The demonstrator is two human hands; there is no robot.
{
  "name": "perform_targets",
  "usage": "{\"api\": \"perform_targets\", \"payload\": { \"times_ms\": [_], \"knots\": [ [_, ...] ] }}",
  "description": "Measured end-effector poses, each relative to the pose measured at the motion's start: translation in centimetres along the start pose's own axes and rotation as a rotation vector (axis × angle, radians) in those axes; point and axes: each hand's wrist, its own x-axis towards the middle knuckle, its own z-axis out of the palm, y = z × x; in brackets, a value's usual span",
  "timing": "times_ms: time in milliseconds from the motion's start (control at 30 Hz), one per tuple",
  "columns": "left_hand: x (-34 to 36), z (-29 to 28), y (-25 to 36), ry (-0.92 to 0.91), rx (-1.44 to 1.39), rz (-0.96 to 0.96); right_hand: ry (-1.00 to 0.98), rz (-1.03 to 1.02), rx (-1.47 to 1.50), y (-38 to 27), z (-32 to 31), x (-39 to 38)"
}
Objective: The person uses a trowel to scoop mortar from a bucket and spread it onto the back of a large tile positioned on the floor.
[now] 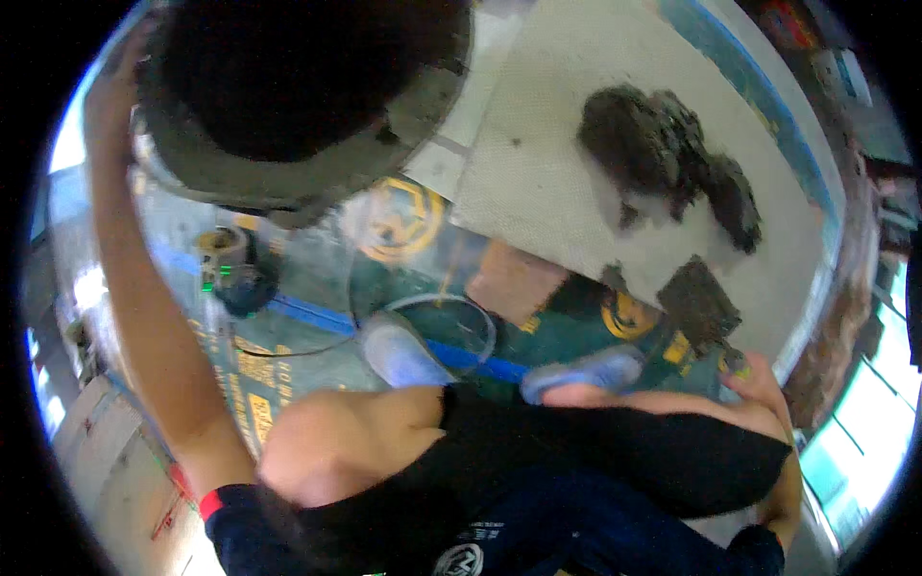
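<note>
A large round bucket point(288, 182) with a dark inside and grey mortar caked on its rim fills the upper left, its mouth facing me. My left arm reaches out along the left side, and my left hand point(113, 96) is closed at the bucket's left edge, its fingertips partly lost in shadow. Low on the right, my right hand point(759, 380) grips the handle of a trowel point(701, 300), whose flat blade is coated with grey mortar. Beyond the blade, a lumpy heap of wet mortar point(648, 144) lies on a large pale tile point(538, 125).
Dark green sheeting point(413, 288) with yellow printing and a blue stripe covers the floor by my shoes point(403, 355). A small power tool point(240, 274) with a cable stands below the bucket. A looped hose or cable point(490, 326) lies between my feet.
</note>
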Motion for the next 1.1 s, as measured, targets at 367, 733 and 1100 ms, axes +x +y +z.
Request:
{"api": "perform_targets", "payload": {
  "times_ms": [367, 733, 1100],
  "knots": [
    [-4.2, 1.5, 7.6, 0.119, -0.265, -0.025, 0.461, -0.661, -0.269, -33.3, -11.7, 4.7],
    [-6.4, 1.8, 9.6, 0.122, -0.441, -0.006, -0.044, -0.199, -0.395, -47.8, -12.4, 10.3],
    [-4.0, 2.3, 7.9, 0.168, -0.352, 0.036, -0.660, -0.062, 1.031, -39.0, -10.6, 4.1]
  ]
}}
